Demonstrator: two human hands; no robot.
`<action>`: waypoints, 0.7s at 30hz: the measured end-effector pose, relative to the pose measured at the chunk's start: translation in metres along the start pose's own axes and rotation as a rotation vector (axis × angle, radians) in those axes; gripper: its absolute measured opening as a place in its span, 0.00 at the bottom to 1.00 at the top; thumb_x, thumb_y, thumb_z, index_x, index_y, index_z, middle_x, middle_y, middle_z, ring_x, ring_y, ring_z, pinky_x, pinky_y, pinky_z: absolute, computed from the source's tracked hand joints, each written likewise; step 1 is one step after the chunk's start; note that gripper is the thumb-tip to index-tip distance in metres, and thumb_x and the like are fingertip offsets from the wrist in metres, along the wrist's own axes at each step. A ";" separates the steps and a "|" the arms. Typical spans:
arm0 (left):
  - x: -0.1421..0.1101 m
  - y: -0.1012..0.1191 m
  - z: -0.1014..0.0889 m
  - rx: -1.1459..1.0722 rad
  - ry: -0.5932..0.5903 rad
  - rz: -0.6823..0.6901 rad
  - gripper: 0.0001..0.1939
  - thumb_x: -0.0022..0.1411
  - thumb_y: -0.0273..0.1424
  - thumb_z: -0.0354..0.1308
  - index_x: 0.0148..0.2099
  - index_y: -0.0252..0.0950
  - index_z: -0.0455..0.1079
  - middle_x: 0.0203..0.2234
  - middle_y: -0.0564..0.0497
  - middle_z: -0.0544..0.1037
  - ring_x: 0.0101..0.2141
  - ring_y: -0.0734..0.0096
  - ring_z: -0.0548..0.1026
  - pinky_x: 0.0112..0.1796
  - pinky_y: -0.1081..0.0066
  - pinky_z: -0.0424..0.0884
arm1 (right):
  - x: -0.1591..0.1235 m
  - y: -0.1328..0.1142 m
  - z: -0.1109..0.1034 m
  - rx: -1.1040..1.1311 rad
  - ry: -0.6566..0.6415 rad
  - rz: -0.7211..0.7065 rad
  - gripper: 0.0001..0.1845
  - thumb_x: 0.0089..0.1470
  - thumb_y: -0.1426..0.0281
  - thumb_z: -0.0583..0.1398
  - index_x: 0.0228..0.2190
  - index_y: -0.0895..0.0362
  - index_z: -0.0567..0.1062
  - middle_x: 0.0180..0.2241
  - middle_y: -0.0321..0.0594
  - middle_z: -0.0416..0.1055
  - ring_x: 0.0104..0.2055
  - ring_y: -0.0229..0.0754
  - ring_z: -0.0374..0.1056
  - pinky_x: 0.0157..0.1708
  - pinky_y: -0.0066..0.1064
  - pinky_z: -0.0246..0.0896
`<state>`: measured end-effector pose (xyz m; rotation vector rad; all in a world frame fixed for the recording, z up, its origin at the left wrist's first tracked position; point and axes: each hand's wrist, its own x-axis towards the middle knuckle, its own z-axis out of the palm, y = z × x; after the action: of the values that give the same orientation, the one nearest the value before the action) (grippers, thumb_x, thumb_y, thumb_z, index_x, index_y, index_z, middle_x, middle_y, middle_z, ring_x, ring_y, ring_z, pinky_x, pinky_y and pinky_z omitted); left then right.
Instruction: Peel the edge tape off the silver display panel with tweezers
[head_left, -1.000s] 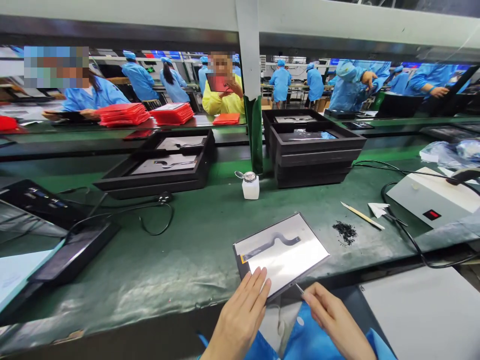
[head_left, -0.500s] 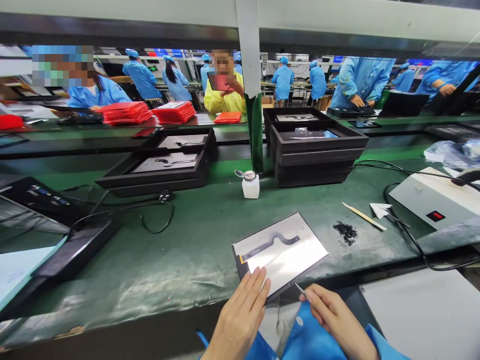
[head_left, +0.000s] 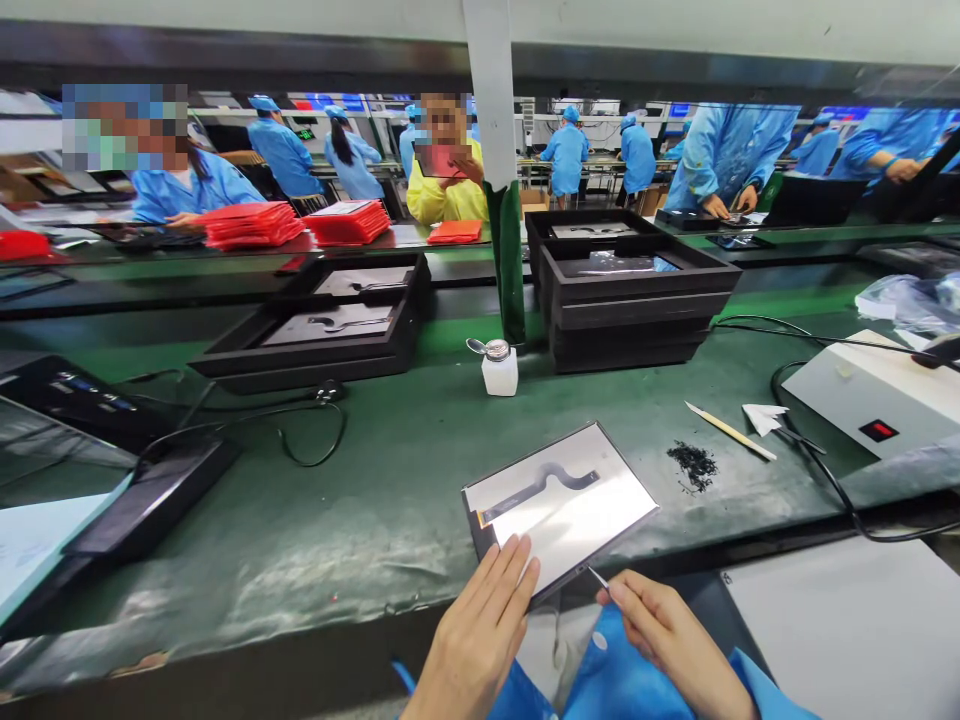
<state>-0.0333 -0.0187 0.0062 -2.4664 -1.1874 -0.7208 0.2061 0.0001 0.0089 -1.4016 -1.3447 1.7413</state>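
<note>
A flat silver display panel [head_left: 570, 500] with a dark flex cable across its back lies tilted on the green bench mat [head_left: 375, 490], overhanging the near edge. My left hand [head_left: 480, 625] rests flat on the panel's near corner, fingers stretched out together. My right hand [head_left: 664, 630] pinches a thin metal tool [head_left: 598, 577] whose tip touches the panel's near edge.
Black trays [head_left: 626, 300] are stacked behind, with lower trays [head_left: 330, 330] to the left. A white dispenser bottle [head_left: 499, 368], a pile of black scraps [head_left: 691, 464], a wooden stick [head_left: 729, 431], a white box [head_left: 870, 395] and cables lie around. Co-workers in blue coats work beyond.
Both hands and the panel stay nearly as they were. The view has shifted slightly; people in the background have moved.
</note>
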 end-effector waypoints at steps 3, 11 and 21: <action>0.000 0.000 -0.001 0.001 0.010 0.004 0.21 0.64 0.16 0.47 0.57 0.26 0.68 0.56 0.40 0.73 0.61 0.61 0.64 0.60 0.63 0.63 | 0.001 0.001 0.001 0.007 -0.010 -0.029 0.29 0.50 0.40 0.58 0.24 0.53 0.63 0.14 0.23 0.53 0.17 0.32 0.44 0.18 0.27 0.38; 0.002 0.000 -0.002 -0.012 0.004 0.000 0.21 0.65 0.16 0.46 0.58 0.26 0.68 0.56 0.40 0.73 0.61 0.60 0.64 0.60 0.63 0.65 | 0.002 0.003 0.000 0.010 -0.030 0.053 0.35 0.49 0.36 0.54 0.28 0.57 0.71 0.13 0.22 0.51 0.14 0.31 0.42 0.14 0.25 0.37; -0.001 -0.002 0.000 -0.012 0.022 0.007 0.22 0.64 0.15 0.45 0.57 0.26 0.68 0.56 0.41 0.73 0.61 0.61 0.64 0.60 0.63 0.64 | 0.002 0.001 0.005 0.108 -0.021 0.014 0.32 0.47 0.37 0.58 0.25 0.55 0.67 0.13 0.25 0.58 0.13 0.29 0.41 0.14 0.26 0.33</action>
<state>-0.0354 -0.0180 0.0054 -2.4651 -1.1700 -0.7534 0.2008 -0.0004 0.0072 -1.3394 -1.2350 1.8146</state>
